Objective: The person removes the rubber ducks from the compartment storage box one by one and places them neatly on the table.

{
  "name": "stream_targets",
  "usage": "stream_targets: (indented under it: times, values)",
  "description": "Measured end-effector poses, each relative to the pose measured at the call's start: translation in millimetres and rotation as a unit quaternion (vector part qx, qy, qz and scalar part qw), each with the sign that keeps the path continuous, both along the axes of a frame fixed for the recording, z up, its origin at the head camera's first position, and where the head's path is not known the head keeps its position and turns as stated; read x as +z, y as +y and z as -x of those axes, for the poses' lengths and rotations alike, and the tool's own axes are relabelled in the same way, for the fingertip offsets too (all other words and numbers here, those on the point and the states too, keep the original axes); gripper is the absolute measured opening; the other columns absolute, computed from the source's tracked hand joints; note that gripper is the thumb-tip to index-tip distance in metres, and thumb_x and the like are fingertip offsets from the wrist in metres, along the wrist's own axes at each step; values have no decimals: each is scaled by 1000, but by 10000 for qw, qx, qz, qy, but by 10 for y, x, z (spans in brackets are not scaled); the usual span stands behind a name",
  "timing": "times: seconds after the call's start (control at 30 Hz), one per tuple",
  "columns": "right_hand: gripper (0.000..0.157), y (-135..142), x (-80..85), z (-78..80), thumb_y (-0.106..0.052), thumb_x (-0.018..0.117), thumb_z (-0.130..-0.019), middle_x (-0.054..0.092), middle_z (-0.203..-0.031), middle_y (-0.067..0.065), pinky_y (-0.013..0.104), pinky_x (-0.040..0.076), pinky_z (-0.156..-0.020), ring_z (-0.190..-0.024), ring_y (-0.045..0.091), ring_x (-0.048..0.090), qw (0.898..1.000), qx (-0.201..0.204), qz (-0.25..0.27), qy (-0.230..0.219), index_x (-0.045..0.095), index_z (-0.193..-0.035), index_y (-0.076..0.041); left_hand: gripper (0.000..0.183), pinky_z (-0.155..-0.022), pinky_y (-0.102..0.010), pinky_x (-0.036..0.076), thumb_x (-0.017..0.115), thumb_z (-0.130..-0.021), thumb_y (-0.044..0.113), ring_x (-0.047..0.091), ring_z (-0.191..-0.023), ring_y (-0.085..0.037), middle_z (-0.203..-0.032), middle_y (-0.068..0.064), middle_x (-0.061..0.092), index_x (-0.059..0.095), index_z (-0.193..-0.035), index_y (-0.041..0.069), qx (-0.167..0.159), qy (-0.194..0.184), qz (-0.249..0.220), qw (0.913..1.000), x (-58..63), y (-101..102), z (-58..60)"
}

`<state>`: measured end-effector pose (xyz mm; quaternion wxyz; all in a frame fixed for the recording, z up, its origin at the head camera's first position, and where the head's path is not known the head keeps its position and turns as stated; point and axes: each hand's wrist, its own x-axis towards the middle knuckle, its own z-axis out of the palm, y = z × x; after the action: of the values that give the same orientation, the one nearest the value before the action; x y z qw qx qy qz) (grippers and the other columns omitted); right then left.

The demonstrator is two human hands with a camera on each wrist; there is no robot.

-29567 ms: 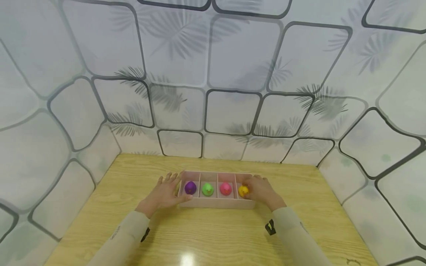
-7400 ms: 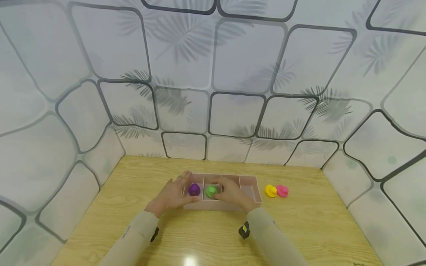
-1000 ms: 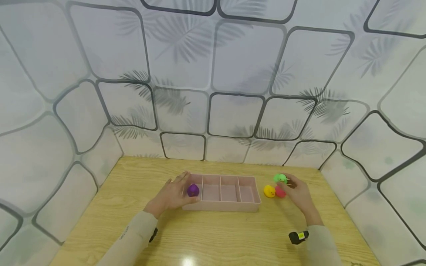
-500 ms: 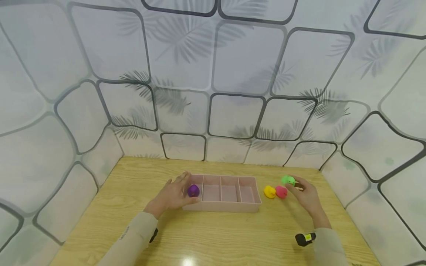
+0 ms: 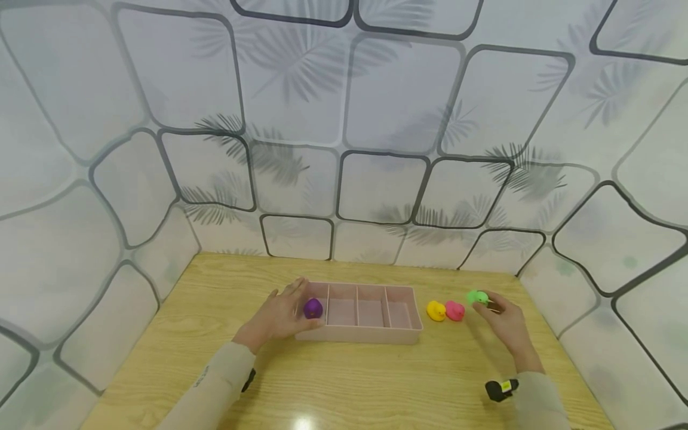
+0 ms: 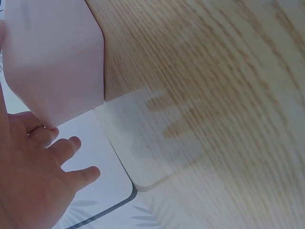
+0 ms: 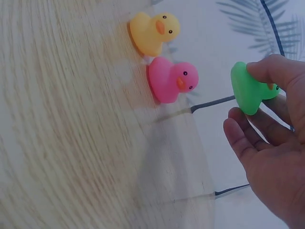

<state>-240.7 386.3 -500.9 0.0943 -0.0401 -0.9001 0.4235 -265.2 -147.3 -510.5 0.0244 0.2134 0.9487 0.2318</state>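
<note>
Thumb and fingers of the right hand point(image 5: 505, 322) pinch a green toy duck point(image 7: 244, 93), apparently just above the table point(image 5: 355, 376), right of a pink duck point(image 5: 454, 311) and a yellow duck point(image 5: 436, 311) standing in line. Well apart, the left hand point(image 5: 275, 313) spreads around the left end of a pink tray point(image 5: 360, 334), nearer a purple duck point(image 5: 313, 309) in its leftmost compartment.

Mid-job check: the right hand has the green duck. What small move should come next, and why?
I'd probably lower the green duck gently onto the table, just right of the pink duck. The right hand seems to hold it above the tabletop there, and the yellow duck and pink duck already stand side by side, which suggests extending that row.
</note>
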Motion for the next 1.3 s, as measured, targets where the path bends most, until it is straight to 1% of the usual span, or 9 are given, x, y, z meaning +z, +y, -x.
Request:
stream_targets:
  times: [0.27,0.53,0.67,0.8,0.87,0.9,1.0,1.17,1.3]
  values:
    - [59,81,-42,22,-35,70,-103,62,-142,31,11,53,-77,-92,-22,51,9999,-86,-43,-128,58,-146,2,113,-126,-72,19,65,-90,75,33,-157,-43,-173,-21,25,26,-166,1,-18,20,-22,10000,6,-4,-2]
    - [66,130,-68,14,-40,68,-103,52,-153,30,16,53,-76,-104,0,55,9982,-81,-215,-557,52,-152,1,113,-127,-71,19,64,-90,76,33,-157,-42,-174,-20,24,26,-166,2,-13,1,11,10000,3,-4,-3]
    - [67,153,-102,23,-40,67,-104,51,-154,31,16,53,-76,-105,2,57,9970,-104,-178,-750,50,-154,1,113,-127,-72,19,65,-90,75,33,-157,-43,-173,-21,24,26,-166,2,-16,-13,-17,10000,14,-3,-8]
    - [65,167,-154,27,-38,66,-105,50,-154,33,15,52,-75,-116,27,66,9965,-107,-243,-799,50,-153,3,112,-126,-72,19,66,-90,73,33,-157,-43,-173,-21,24,26,-166,1,-15,-28,-42,10000,26,0,-13]
    - [64,172,-183,32,-36,65,-105,50,-154,34,15,51,-75,-124,42,63,9965,-101,-315,-768,50,-152,4,111,-126,-73,19,66,-90,72,33,-157,-43,-173,-21,24,26,-166,1,-13,-32,-48,10000,30,3,-13]
    - [63,175,-198,37,-34,65,-105,49,-154,35,15,51,-75,-127,46,61,9966,-99,-350,-741,50,-152,5,111,-126,-73,19,67,-91,71,33,-157,-43,-173,-21,25,26,-166,1,-15,-26,-50,10000,30,3,-13]
    - [60,179,-234,50,-31,66,-105,50,-152,36,15,51,-74,-127,50,61,9968,-100,-415,-683,52,-150,7,111,-126,-72,19,66,-91,72,33,-157,-43,-173,-21,24,26,-166,1,-12,-29,-34,10000,28,4,-11]
    - [57,171,-259,64,-26,66,-105,52,-150,37,16,53,-72,-125,51,62,9966,-126,-459,-679,53,-148,8,111,-127,-72,18,66,-91,72,31,-158,-42,-174,-20,23,25,-166,2,-15,-86,-40,10000,28,2,-15]
    - [55,159,-268,65,-25,66,-104,53,-148,37,18,52,-75,-126,52,62,9962,-140,-528,-672,54,-146,9,111,-127,-73,18,66,-91,72,31,-158,-43,-174,-21,23,25,-166,2,-21,-92,-34,9999,27,0,-19]
